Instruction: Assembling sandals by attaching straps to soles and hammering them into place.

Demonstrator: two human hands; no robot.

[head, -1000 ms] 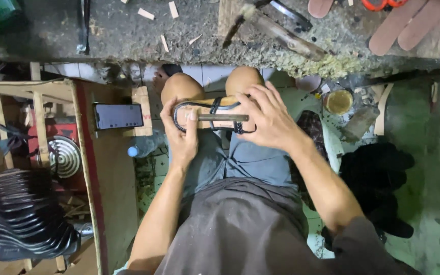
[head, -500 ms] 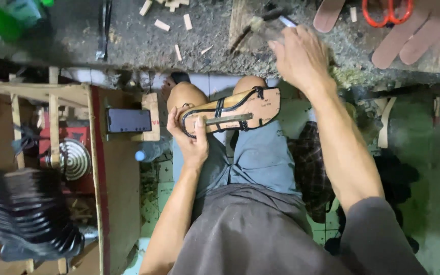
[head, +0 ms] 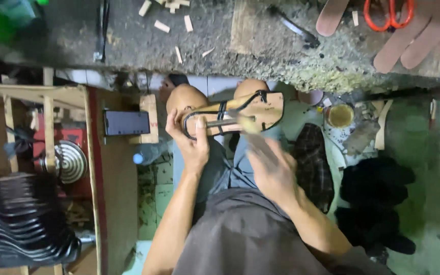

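Sandal (head: 240, 114) lies across the person's knees, just below the near edge of the table (head: 260, 56), sole side w/ black straps facing up. Left hand (head: 192, 140) is clamped on its heel end, thumb pressed on top of the insole, fingers wrapped under. Right hand (head: 271, 168) is blurred mid-move, just near of the sandal; looks like it grips a thin tool whose tip reaches the straps, but can't tell for sure how closed it is.

Handling, my guess: sandal is light, flat sole fairly stiff but w/ some flex; straps soft & thin, easy to pull out of line. Best hold is at the heel or sole edges, not the straps.

Around: orange-handled scissors (head: 390, 15) & pinkish sole cutouts (head: 408, 43) on table far right, small wood bits (head: 169, 20) far left, glue-like pot (head: 339, 114) right of the knees.
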